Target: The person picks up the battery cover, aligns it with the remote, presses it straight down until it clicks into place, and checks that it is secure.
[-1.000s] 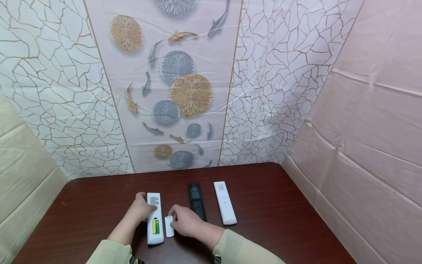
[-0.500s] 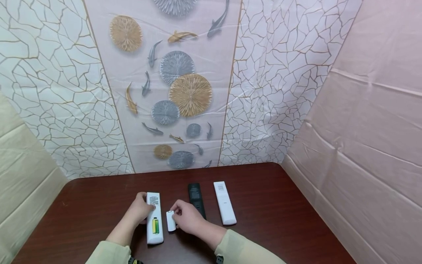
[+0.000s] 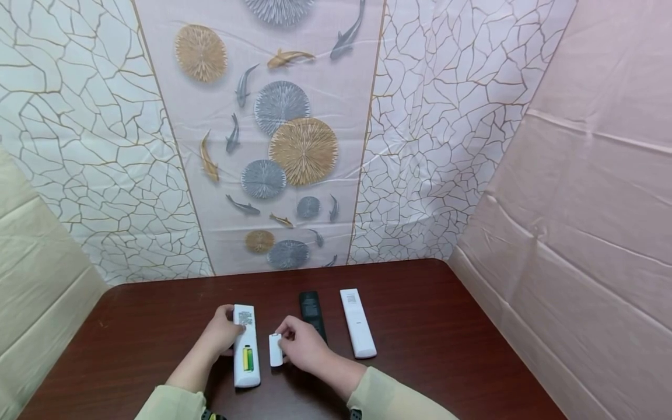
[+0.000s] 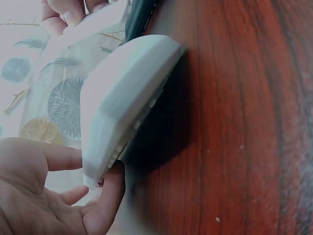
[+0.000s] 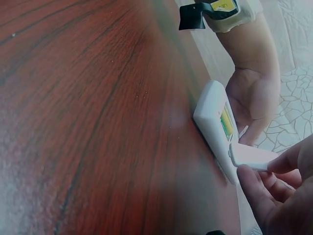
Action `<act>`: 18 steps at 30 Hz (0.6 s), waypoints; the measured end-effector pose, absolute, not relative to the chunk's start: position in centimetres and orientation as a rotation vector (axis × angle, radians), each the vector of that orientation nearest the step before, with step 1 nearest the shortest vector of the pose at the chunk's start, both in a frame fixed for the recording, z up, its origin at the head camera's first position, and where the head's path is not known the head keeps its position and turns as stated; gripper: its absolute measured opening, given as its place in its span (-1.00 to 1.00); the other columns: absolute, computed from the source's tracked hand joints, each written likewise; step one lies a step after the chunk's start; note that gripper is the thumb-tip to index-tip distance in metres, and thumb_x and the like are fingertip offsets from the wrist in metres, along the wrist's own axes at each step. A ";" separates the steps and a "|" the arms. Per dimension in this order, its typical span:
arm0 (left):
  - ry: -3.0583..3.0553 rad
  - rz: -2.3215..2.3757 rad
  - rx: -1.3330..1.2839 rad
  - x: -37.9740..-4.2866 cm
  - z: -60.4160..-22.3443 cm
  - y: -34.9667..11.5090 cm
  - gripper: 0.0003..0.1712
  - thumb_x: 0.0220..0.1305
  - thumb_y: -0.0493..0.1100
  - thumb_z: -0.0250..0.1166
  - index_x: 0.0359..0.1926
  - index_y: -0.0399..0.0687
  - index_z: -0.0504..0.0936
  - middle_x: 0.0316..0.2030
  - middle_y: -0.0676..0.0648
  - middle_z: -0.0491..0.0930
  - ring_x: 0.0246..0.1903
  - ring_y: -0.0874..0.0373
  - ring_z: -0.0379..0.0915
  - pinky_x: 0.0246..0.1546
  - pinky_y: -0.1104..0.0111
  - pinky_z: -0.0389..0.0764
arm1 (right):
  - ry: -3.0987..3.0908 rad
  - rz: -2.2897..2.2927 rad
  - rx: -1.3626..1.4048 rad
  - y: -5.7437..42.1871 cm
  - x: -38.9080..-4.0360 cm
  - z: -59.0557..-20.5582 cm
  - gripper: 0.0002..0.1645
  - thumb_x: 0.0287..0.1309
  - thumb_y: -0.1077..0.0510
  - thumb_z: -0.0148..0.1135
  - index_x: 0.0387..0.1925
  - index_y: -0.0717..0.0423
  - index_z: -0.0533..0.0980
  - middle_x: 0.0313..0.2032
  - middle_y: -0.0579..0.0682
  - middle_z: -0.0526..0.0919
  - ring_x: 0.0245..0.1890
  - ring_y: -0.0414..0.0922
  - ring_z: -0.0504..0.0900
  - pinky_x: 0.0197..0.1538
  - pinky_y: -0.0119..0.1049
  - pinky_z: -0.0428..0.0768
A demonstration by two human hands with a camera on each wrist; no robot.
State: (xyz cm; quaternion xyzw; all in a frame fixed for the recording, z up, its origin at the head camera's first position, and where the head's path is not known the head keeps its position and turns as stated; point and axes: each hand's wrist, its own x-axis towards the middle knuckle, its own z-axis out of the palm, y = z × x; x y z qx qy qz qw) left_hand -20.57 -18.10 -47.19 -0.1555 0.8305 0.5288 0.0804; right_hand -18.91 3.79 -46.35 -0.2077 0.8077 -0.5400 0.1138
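My left hand (image 3: 223, 333) grips the upper part of a white remote control (image 3: 247, 370), thumb on its back and fingers under its edge. The remote lies button side down, with its battery compartment uncovered and green-yellow batteries (image 3: 248, 358) inside. In the left wrist view the remote (image 4: 127, 83) is tilted, its far end close to the table. Just right of it, my right hand (image 3: 304, 347) pinches a small white battery cover (image 3: 275, 350) by its right edge. The right wrist view shows the cover (image 5: 252, 156) between thumb and fingers, overlapping the remote there.
A black remote (image 3: 311, 309) lies behind my right hand, partly covered by it. Farther right is another white remote (image 3: 359, 324), back side up. All rest on a dark red-brown wooden table (image 3: 436, 350), with a patterned cloth wall (image 3: 420, 175) behind.
My right hand has lifted the battery cover and moved it slightly away from me and to the right. The left hand and its remote have barely shifted.
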 end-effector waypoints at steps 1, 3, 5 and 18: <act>2.484 1.588 -0.453 -20.6 -47.1 -18.1 -0.23 0.36 -0.35 0.13 0.45 -0.32 -0.05 0.13 -0.52 0.34 -0.30 -0.06 0.61 -0.46 0.12 0.68 | 2.368 -1.590 -0.602 3.9 -18.9 -46.3 -0.89 0.28 0.35 0.16 -0.22 0.11 0.53 -0.39 -0.09 0.52 -0.54 -0.12 0.59 -0.52 -0.32 0.64; 2.485 1.608 -0.430 -20.6 -47.0 -18.0 -0.24 0.37 -0.34 0.13 0.46 -0.30 -0.05 0.16 -0.53 0.33 -0.29 -0.06 0.61 -0.44 0.12 0.68 | 2.361 -1.607 -0.583 4.0 -19.0 -46.2 -0.89 0.28 0.35 0.17 -0.23 0.11 0.53 -0.39 -0.09 0.52 -0.51 -0.12 0.58 -0.49 -0.27 0.66; 2.491 1.626 -0.408 -20.7 -47.0 -18.0 -0.24 0.39 -0.33 0.13 0.47 -0.28 -0.04 0.17 -0.54 0.34 -0.28 -0.04 0.62 -0.42 0.13 0.68 | 2.354 -1.622 -0.566 4.1 -19.1 -46.1 -0.89 0.28 0.35 0.17 -0.23 0.10 0.54 -0.39 -0.09 0.52 -0.49 -0.10 0.59 -0.46 -0.20 0.69; 2.353 1.872 -0.372 -21.1 -46.8 -17.6 -0.30 0.47 -0.22 0.10 0.48 -0.17 0.00 0.16 -0.49 0.39 -0.15 -0.05 0.61 -0.27 0.11 0.69 | 2.325 -1.703 -0.465 4.7 -19.4 -45.6 -0.90 0.31 0.32 0.18 -0.21 0.09 0.55 -0.37 -0.06 0.55 -0.36 0.04 0.63 -0.37 -0.07 0.71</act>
